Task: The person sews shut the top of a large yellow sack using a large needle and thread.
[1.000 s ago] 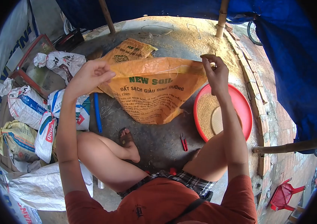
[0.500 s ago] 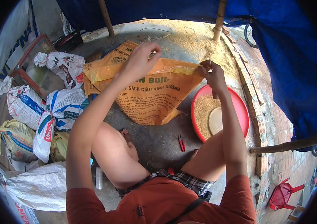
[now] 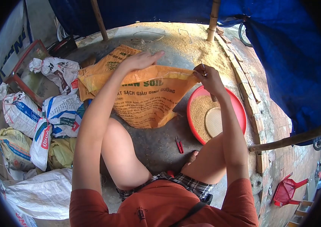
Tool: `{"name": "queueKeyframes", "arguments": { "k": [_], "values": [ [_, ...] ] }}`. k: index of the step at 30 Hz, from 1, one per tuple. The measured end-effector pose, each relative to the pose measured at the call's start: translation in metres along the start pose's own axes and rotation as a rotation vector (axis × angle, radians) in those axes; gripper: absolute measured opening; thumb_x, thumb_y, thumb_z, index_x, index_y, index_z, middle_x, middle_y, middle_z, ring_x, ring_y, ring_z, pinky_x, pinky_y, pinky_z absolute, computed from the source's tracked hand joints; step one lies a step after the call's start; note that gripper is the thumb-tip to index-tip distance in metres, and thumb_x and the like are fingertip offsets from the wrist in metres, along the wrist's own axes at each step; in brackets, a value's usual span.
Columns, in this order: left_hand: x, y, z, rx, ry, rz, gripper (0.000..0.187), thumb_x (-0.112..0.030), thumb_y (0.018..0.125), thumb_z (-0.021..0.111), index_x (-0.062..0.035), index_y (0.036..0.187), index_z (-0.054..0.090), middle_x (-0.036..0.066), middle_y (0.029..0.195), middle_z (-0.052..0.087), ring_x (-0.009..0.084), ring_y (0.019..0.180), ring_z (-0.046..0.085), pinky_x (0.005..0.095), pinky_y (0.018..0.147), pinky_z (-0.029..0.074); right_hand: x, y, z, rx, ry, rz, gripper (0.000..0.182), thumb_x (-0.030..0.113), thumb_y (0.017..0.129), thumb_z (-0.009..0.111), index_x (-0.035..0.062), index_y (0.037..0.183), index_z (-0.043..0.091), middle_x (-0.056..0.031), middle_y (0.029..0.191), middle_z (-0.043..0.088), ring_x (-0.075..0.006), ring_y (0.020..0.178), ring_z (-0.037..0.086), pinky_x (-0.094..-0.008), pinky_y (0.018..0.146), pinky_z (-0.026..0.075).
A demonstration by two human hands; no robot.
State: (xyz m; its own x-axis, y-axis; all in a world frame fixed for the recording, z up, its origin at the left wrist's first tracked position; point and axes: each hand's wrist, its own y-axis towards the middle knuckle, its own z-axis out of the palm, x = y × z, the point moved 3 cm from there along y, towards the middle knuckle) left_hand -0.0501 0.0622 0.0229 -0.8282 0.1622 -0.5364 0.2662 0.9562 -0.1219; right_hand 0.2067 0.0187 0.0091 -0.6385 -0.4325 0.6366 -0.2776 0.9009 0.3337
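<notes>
An orange woven sack (image 3: 141, 100) with "NEW SOIL" print stands on the floor in front of me, its top edge stretched between my hands. My right hand (image 3: 209, 77) is closed on the sack's right top corner. A thin shiny bit shows at its fingertips, too small to name. Over the middle of the top edge, my left hand (image 3: 142, 60) lies with its fingers stretched out to the right; its thumb is partly hidden. Below my right forearm is a red basin (image 3: 241, 113) of grain, with a round pale lid-like disc (image 3: 214, 122) on the grain.
Red-handled snips (image 3: 179, 144) lie on the floor between my feet. Several filled sacks (image 3: 22, 113) crowd the left side, beside a red-framed glass panel (image 3: 28, 73). Loose grain (image 3: 190, 41) covers the ground beyond. A brick row (image 3: 249, 100) and bamboo pole (image 3: 289, 143) line the right.
My left hand has lowered onto the sack's top edge, and its curled fingers have straightened. My right hand keeps its hold on the corner. The whole view has shifted slightly.
</notes>
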Motion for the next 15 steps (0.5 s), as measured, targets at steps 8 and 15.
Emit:
{"name": "queueKeyframes", "arguments": {
  "k": [8,15],
  "values": [
    [0.069,-0.027,-0.046,-0.222,-0.057,0.067,0.037,-0.037,0.083,0.062,-0.0005,0.082,0.066,0.002,0.067,0.059,0.0101,0.057,0.050,0.0274,0.053,0.040,-0.008,0.005,0.000,-0.030,-0.014,0.001,0.018,0.014,0.085,0.060,-0.0013,0.094,0.062,-0.0126,0.081,0.066,-0.0170,0.070,0.062,-0.0302,0.066,0.049],
    [0.069,-0.046,-0.047,-0.307,-1.212,0.089,0.029,-0.028,0.087,0.060,-0.0028,0.073,0.056,0.003,0.070,0.058,0.0115,0.062,0.052,0.0279,0.062,0.045,0.006,0.003,0.005,-0.081,-0.039,0.003,0.020,0.013,0.082,0.060,-0.0023,0.094,0.063,-0.0181,0.086,0.066,-0.0270,0.079,0.065,-0.0348,0.072,0.049]
  ]
}}
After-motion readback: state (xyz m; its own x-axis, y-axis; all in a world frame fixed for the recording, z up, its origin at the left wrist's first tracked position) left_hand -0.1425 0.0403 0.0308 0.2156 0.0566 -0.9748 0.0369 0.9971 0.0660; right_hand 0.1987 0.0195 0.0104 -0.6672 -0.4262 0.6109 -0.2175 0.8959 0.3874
